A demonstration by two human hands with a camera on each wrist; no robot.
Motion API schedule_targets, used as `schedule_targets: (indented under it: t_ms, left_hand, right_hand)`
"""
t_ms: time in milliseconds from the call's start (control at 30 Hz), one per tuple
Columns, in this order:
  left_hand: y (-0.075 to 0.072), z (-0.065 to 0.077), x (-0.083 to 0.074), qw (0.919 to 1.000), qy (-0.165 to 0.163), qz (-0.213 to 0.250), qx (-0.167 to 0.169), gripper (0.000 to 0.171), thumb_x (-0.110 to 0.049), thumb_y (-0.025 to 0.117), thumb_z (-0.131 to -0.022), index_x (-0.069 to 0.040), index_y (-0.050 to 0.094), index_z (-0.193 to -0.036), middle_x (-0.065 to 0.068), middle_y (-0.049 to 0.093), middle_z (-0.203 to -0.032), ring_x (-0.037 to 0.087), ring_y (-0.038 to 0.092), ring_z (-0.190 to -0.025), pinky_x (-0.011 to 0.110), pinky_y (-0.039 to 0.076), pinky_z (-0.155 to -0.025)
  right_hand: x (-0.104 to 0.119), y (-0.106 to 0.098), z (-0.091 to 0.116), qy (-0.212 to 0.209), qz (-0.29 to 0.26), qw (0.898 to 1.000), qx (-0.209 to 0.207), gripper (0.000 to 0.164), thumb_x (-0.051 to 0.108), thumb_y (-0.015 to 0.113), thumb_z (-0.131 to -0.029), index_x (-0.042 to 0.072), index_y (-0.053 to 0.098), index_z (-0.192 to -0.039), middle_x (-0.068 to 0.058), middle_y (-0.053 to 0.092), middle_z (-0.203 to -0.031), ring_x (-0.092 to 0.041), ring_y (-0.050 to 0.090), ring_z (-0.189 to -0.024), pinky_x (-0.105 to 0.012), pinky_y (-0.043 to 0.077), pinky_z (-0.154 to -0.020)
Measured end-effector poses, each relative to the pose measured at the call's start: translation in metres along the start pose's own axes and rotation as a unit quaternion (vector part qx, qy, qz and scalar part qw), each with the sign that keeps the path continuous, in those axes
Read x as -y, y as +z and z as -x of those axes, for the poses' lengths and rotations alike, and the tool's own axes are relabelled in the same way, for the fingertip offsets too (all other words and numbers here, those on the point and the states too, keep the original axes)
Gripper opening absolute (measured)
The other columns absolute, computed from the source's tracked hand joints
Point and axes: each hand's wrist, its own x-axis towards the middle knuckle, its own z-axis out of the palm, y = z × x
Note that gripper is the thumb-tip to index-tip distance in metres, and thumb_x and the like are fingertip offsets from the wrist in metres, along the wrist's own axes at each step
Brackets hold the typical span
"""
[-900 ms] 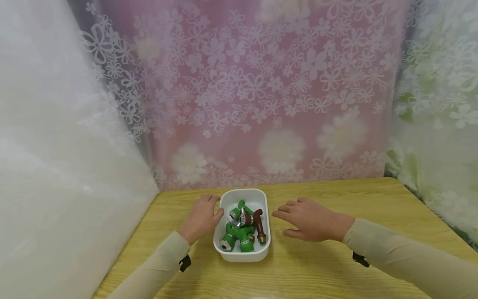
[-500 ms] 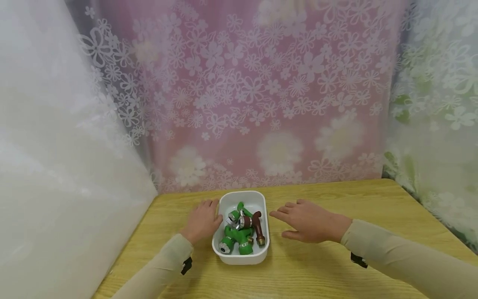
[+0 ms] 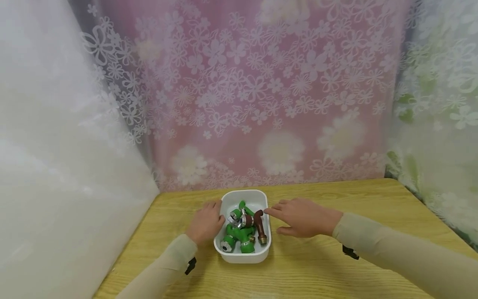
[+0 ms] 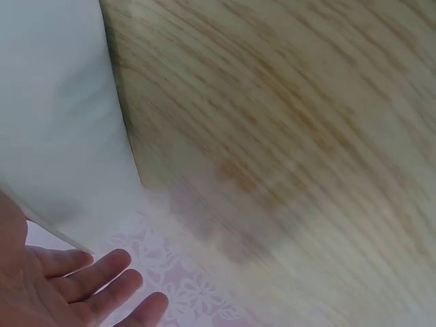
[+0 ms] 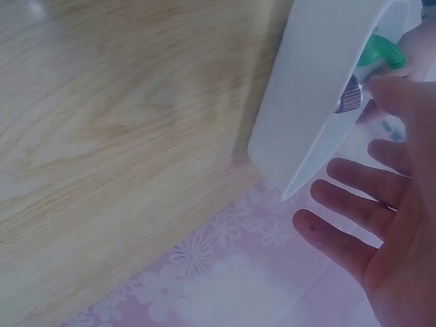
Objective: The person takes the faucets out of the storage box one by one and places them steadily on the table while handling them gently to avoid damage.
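A white plastic tub (image 3: 246, 258) stands on the table between my hands. Several green taps (image 3: 239, 234) and a brown tap (image 3: 259, 226) with a brass-coloured end lie piled in it. My left hand (image 3: 205, 223) is at the tub's left side, its thumb and fingertips by the rim; whether they touch it I cannot tell. In the left wrist view its fingers (image 4: 109, 289) are relaxed and spread beside the white wall. My right hand (image 3: 306, 217), palm down, reaches to the right rim with fingers extended. The right wrist view shows those fingers (image 5: 347, 184) spread, holding nothing.
The wood-grain table (image 3: 317, 274) extends to both sides of the tub. A pink flowered curtain (image 3: 239, 104) hangs behind it, a white sheet (image 3: 67, 166) slopes along the left, and a green-and-white flowered curtain (image 3: 433, 124) hangs on the right.
My right hand has moved left, closer to the tub's right rim. My left hand has shifted slightly right against the tub's side. The taps lie as before.
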Motion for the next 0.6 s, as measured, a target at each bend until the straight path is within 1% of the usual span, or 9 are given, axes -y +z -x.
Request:
schedule_targets:
  t_ms: [167, 267, 433, 600]
  left_hand:
    - [0.000, 0.000, -0.003, 0.9998, -0.015, 0.010, 0.006, 0.055, -0.029, 0.050, -0.103, 0.000, 0.044, -0.148, 0.020, 0.054, -0.143, 0.038, 0.050, -0.134, 0.054, 0.049, -0.105]
    - [-0.001, 0.001, -0.005, 0.9998, -0.015, 0.008, 0.004, 0.054, -0.027, 0.050, -0.103, 0.001, 0.044, -0.148, 0.021, 0.056, -0.140, 0.038, 0.052, -0.131, 0.054, 0.051, -0.102]
    - [-0.004, 0.001, -0.007, 0.9999, -0.010, 0.006, 0.000, 0.053, -0.025, 0.050, -0.103, 0.002, 0.043, -0.148, 0.023, 0.058, -0.137, 0.038, 0.055, -0.127, 0.054, 0.053, -0.098]
    - [-0.005, 0.003, -0.012, 0.9999, -0.010, 0.008, 0.009, 0.052, -0.023, 0.049, -0.103, 0.003, 0.042, -0.148, 0.023, 0.058, -0.135, 0.039, 0.055, -0.126, 0.054, 0.053, -0.098]
  right_hand:
    - [0.000, -0.006, -0.018, -0.010, -0.012, 1.000, 0.010, 0.054, 0.044, 0.059, -0.100, 0.019, 0.051, -0.146, -0.005, 0.065, -0.131, -0.022, 0.064, -0.114, -0.042, 0.058, -0.086]
    - [0.000, -0.009, -0.031, -0.023, -0.011, 1.000, 0.015, 0.051, 0.044, 0.060, -0.100, 0.020, 0.053, -0.144, -0.003, 0.066, -0.126, -0.019, 0.065, -0.110, -0.039, 0.058, -0.083]
    - [0.002, -0.012, -0.050, -0.017, -0.013, 0.999, 0.045, 0.051, 0.044, 0.059, -0.100, 0.020, 0.054, -0.144, -0.001, 0.066, -0.127, -0.016, 0.064, -0.110, -0.037, 0.058, -0.086]
    - [0.004, -0.012, -0.062, -0.017, -0.007, 0.997, 0.069, 0.050, 0.044, 0.059, -0.101, 0.019, 0.055, -0.144, -0.001, 0.066, -0.128, -0.016, 0.064, -0.113, -0.037, 0.057, -0.089]
